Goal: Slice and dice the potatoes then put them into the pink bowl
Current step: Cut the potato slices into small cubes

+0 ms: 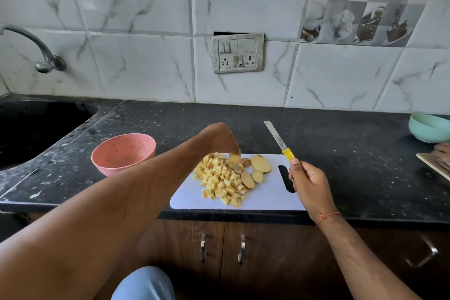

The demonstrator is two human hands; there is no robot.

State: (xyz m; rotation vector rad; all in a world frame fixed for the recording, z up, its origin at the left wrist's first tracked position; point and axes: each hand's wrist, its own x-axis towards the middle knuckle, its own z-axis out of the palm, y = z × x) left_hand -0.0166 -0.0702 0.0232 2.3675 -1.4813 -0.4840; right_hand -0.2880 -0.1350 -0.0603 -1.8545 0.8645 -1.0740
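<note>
The counter (341,153) is black speckled stone with a dull sheen. The cutting board (265,198) looks like smooth white plastic. The pink bowl (121,153) is matt and faintly flecked; the green bowl (426,129) has a soft satin finish. The knife (280,142) has a bare metal blade and a ribbed yellow plastic handle. The wall tiles (146,68) are glossy marble-patterned; the tap (43,56) is shiny metal, and the cabinet doors (267,251) are dark wood grain.
</note>
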